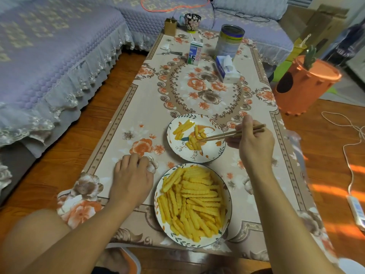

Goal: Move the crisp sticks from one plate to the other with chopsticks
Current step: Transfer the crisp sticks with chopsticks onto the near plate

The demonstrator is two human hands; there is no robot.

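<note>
Crisp sticks (192, 142) on far plate (213, 153) meet chopsticks (227, 134) gripped by right hand (254, 143).

far plate (213, 153) behind near plate (158, 220); milk carton (194, 53) beyond both

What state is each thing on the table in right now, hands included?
Near plate: piled with crisp sticks.
Far plate: a few sticks.
Chopsticks: tips at far plate's sticks.
Right hand: grips chopsticks.
Left hand: rests on table, holding nothing.
Milk carton: upright.
Tin: upright.
</note>
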